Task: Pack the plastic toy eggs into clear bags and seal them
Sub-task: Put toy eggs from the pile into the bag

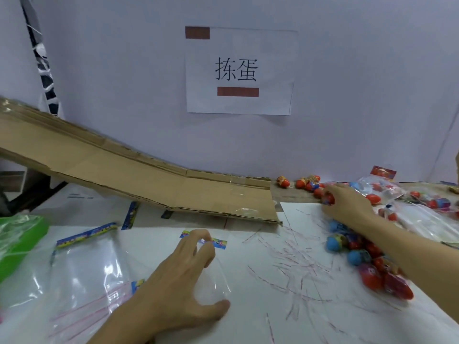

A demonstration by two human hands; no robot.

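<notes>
Cardboard ramp (139, 175) lies behind the bags (89, 274); eggs (367, 266) lie to the right.

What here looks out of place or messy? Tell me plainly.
Thin red tear strips lie scattered loose across the white sheet, like litter from sealing. Loose eggs are heaped under the right forearm, some strayed along the wall. The cardboard ramp sags unevenly.

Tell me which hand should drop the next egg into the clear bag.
Right. The right hand already grips a red egg at the pile, while the left hand pinches the clear bag.
</notes>
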